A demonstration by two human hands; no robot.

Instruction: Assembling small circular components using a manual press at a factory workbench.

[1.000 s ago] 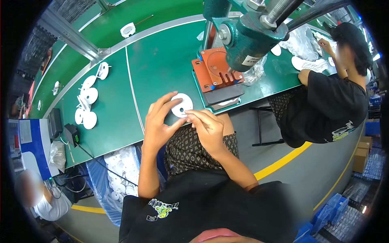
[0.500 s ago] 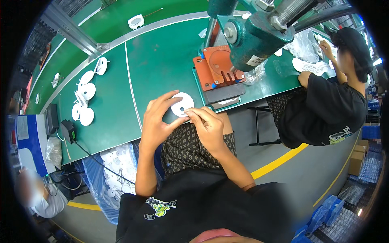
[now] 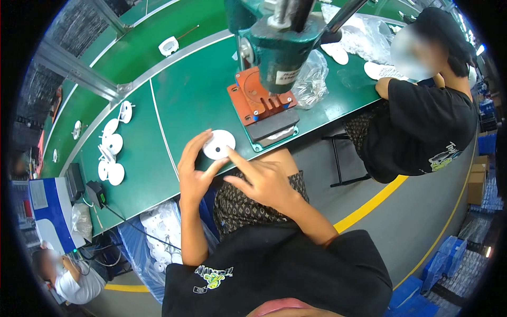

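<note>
My left hand (image 3: 194,170) holds a round white plastic disc (image 3: 219,145) by its edge, just above the near rim of the green workbench (image 3: 185,95). My right hand (image 3: 262,179) hovers beside the disc with fingers spread, the index finger reaching up toward it, nothing held. A green hand press (image 3: 280,42) on an orange base plate (image 3: 259,98) stands just beyond the disc.
Several white discs (image 3: 112,150) lie at the bench's left part. A blue bag of white parts (image 3: 158,232) hangs under the bench. A person in a black shirt (image 3: 428,116) sits at the right. Clear plastic bags (image 3: 311,74) lie behind the press. A yellow floor line (image 3: 369,206) runs below.
My right hand has come off the disc and opened its fingers; the left hand still holds the disc. The view has shifted slightly.
</note>
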